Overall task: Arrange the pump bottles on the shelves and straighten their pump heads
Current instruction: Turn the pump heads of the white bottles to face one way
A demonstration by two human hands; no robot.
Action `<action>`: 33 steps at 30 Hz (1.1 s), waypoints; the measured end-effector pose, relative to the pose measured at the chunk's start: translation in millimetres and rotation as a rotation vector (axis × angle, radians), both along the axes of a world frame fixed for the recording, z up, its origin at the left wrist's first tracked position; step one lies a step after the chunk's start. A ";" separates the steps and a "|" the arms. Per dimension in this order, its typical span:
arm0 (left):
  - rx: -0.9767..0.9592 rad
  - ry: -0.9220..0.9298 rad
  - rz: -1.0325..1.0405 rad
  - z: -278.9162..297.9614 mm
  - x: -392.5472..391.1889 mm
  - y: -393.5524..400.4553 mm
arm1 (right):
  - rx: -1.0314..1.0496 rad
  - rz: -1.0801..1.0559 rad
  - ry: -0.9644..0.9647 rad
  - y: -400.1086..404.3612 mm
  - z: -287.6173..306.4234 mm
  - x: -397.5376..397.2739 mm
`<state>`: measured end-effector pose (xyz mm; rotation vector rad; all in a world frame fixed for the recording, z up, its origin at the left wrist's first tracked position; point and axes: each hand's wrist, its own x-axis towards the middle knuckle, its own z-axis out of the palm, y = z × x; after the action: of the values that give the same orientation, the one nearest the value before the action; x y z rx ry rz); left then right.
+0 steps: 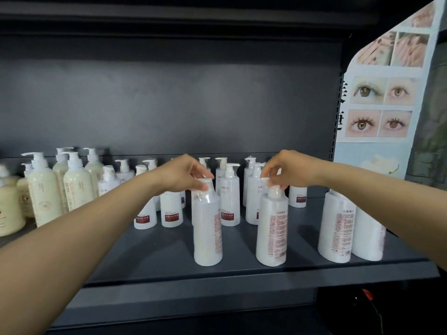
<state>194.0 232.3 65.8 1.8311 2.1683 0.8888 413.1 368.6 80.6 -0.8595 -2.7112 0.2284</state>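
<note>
- Left hand (183, 174) pinches the pump head (205, 182) of the left front bottle (207, 228); fingers curled narrow around the cap, thumb at the front.
- Right hand (287, 169) pinches the pump (272, 183) of the right front bottle (272, 228) the same way, fingertips closed on the nozzle.
- Both bottles stand upright near the front edge of the shelf (242, 274), apart from each other, with their back labels facing the camera. So the fronts look turned away.
- Behind them stand more white bottles (229, 189), loosely spaced, red labels forward. Cream bottles (43, 189) are grouped at far left. Two more white bottles (336, 226) stand at right, partly hidden by the right forearm.
- Step in hand, as I judge it: twisting both heads so the nozzles line up with the rest.
- To do it well: turn the head only if the body stays put; these bottles look light, and a one-point grip at the top may spin or tip the whole bottle. Press down slightly while turning.
- Match nozzle direction to the back rows; most nozzles there point left.
- Bodies probably want rotating too, red label forward, before sliding back into line.
- Risk: elbows near neighbouring bottles at right; keep forearms high.
</note>
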 end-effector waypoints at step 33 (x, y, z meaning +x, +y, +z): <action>0.112 0.128 -0.014 -11.5 15.7 26.6 | 0.120 -0.124 -0.169 23.7 -4.6 -4.9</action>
<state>209.7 258.9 54.3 2.0054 2.2186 0.9320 408.2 392.3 76.1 -1.0500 -2.7772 -0.0353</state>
